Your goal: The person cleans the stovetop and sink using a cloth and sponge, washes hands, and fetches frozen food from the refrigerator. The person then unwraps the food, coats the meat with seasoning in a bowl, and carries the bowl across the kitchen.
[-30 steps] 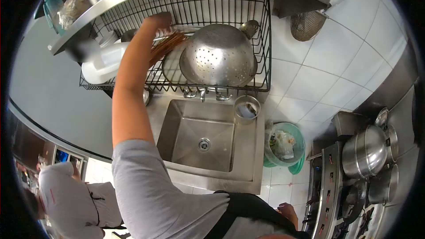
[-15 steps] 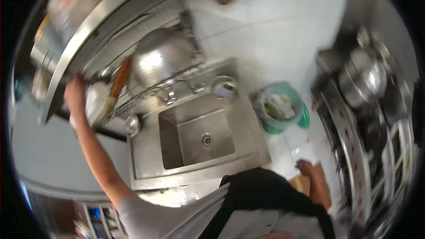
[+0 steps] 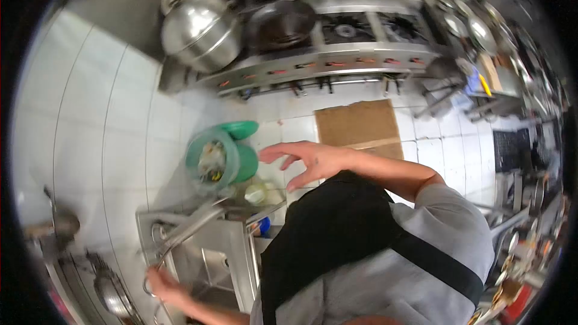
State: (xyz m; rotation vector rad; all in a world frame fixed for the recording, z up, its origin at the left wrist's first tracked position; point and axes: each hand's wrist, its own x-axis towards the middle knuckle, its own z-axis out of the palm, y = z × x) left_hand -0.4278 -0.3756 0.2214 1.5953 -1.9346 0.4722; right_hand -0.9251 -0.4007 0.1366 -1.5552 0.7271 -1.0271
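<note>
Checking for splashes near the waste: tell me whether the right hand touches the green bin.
Apart. In the head view the right hand hangs open in the air, with white floor tile showing between its fingertips and the green bin.

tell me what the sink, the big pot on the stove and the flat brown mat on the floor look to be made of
Sink: stainless steel by its look, dull grey brushed sheen with folded sheet edges.
Big pot: polished metal, likely steel or aluminium; bright mirror-like glints on its rounded side.
Mat: probably corrugated cardboard; matte tan, flat, with a crease line across it.
</note>
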